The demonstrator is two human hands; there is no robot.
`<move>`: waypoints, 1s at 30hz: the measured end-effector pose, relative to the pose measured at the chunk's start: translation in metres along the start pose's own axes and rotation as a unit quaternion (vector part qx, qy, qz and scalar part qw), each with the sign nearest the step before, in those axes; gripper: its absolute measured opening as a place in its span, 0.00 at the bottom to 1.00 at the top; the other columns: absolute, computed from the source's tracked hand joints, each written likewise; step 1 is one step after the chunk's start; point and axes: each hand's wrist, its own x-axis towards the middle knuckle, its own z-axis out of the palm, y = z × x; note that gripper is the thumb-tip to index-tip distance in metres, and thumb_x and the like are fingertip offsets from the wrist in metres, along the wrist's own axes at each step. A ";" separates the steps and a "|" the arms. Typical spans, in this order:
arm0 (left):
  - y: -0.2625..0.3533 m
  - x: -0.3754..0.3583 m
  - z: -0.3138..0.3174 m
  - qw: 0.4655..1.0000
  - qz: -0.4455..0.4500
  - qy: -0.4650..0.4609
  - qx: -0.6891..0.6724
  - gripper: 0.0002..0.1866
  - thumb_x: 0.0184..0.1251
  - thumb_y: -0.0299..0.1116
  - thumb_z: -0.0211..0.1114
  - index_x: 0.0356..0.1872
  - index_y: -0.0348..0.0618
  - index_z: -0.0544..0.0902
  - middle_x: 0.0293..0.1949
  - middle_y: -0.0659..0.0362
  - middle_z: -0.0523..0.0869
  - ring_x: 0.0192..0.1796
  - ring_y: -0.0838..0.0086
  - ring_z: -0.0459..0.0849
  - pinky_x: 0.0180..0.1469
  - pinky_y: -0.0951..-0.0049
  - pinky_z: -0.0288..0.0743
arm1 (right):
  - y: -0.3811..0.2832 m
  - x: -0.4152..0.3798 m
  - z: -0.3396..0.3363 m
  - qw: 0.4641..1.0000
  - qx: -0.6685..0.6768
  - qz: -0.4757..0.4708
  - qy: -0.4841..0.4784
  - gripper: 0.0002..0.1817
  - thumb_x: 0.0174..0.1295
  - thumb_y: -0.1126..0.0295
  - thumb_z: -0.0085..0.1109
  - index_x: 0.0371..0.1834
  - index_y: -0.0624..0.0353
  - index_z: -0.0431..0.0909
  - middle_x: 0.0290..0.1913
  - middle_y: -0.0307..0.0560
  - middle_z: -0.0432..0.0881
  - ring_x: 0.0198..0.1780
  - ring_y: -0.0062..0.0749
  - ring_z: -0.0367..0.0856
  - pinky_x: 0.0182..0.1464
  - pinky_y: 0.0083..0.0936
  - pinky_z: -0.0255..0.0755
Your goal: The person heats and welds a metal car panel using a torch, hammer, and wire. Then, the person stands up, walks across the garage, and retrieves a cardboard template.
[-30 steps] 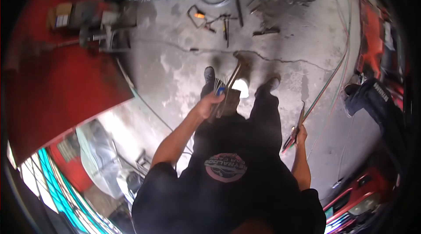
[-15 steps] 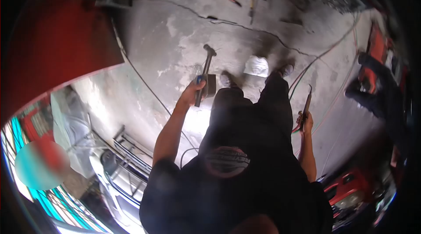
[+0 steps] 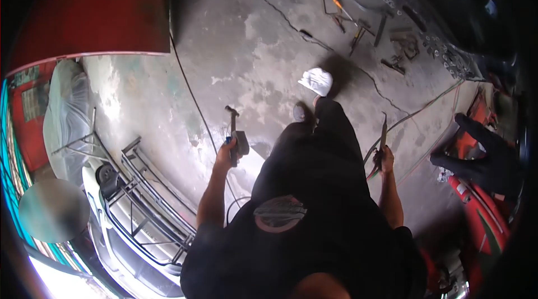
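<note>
My left hand [image 3: 226,154] is closed around a hammer [image 3: 232,118], its head pointing away from me. A dark grey block-like item [image 3: 242,143] and something blue and wiry are in the same grip. On the right, my right hand [image 3: 385,160] holds a torch [image 3: 383,135] with a thin bent tip, and red and green hoses run from it. A white cloth or bag [image 3: 317,81] lies on the concrete floor by my feet.
Hand tools [image 3: 358,36] and a hacksaw lie on the floor ahead. Hoses [image 3: 431,104] and a black cable [image 3: 193,97] cross the floor. A metal frame [image 3: 143,204] stands at left, a red panel [image 3: 95,8] upper left. Another person's dark-clothed legs [image 3: 482,153] are at right.
The view has turned, and I have stepped across the floor. My left hand with the hammer is lower in view and further left. Both hands keep their grip.
</note>
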 end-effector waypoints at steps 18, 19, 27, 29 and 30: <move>0.225 0.132 0.121 0.993 -0.022 -0.109 0.046 0.23 0.70 0.43 0.64 0.61 0.43 0.76 0.41 0.59 0.86 0.36 0.74 0.85 0.34 0.75 0.77 | -0.080 0.098 0.137 0.998 0.007 0.020 0.066 0.12 0.69 0.60 0.48 0.34 0.56 0.68 0.20 0.42 0.72 0.14 0.30 0.73 0.17 0.30 0.72; 0.236 0.135 0.130 0.993 -0.027 -0.108 0.046 0.23 0.70 0.43 0.64 0.61 0.43 0.76 0.41 0.59 0.86 0.36 0.74 0.85 0.34 0.75 0.77 | -0.082 0.103 0.139 0.997 0.043 0.020 0.058 0.11 0.70 0.61 0.47 0.33 0.55 0.68 0.19 0.41 0.71 0.14 0.29 0.71 0.16 0.29 0.70; 0.323 0.189 0.114 0.981 -0.064 -0.178 0.032 0.22 0.69 0.43 0.65 0.58 0.42 0.76 0.36 0.58 0.86 0.26 0.75 0.83 0.21 0.75 0.71 | -0.060 0.087 0.198 0.981 0.126 -0.046 0.144 0.10 0.73 0.59 0.46 0.37 0.52 0.68 0.18 0.39 0.69 0.12 0.25 0.68 0.15 0.26 0.67; 0.342 0.215 0.083 0.978 -0.074 -0.189 0.049 0.21 0.70 0.43 0.64 0.56 0.41 0.77 0.35 0.57 0.85 0.25 0.74 0.82 0.20 0.75 0.70 | -0.043 0.079 0.227 0.972 0.119 -0.060 0.192 0.11 0.73 0.58 0.47 0.38 0.52 0.68 0.18 0.39 0.69 0.13 0.25 0.68 0.15 0.26 0.68; 0.353 0.225 0.068 0.977 -0.075 -0.186 0.065 0.20 0.70 0.43 0.64 0.55 0.42 0.77 0.34 0.57 0.85 0.24 0.74 0.81 0.20 0.75 0.70 | -0.031 0.070 0.239 0.966 0.116 -0.063 0.223 0.11 0.73 0.57 0.48 0.38 0.53 0.69 0.18 0.39 0.69 0.13 0.24 0.68 0.15 0.26 0.68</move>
